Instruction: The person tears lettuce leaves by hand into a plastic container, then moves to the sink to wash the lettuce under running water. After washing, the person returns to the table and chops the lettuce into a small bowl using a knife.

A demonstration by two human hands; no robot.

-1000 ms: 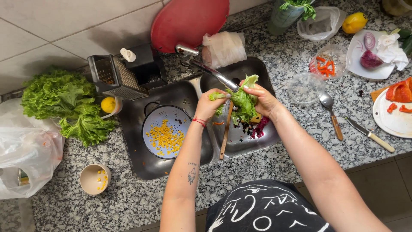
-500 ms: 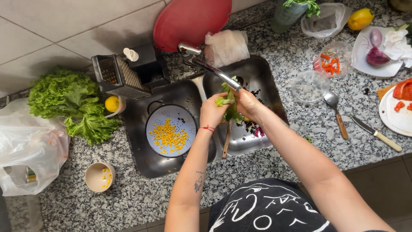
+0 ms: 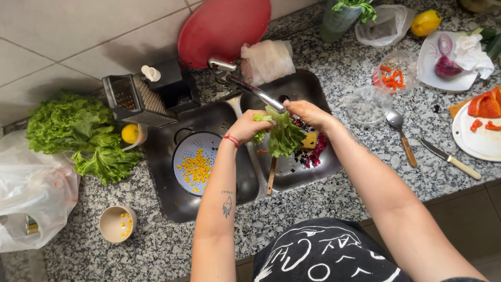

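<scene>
Holding a green lettuce leaf (image 3: pixel 284 137) under the spout of the faucet (image 3: pixel 255 91), both hands are closed on it above the right basin of the steel sink (image 3: pixel 318 169): the left hand (image 3: pixel 249 125) grips the leaf's left edge, the right hand (image 3: pixel 308 112) pinches its top right. Purple scraps and a yellow piece lie in the basin below the leaf. A blue colander (image 3: pixel 197 162) with corn kernels sits in the left basin. On the granite desk (image 3: pixel 365 172), a head of lettuce (image 3: pixel 78 133) lies left of a box grater (image 3: pixel 133 99); a spoon (image 3: pixel 401 136) and knife (image 3: pixel 450 159) lie to the right.
</scene>
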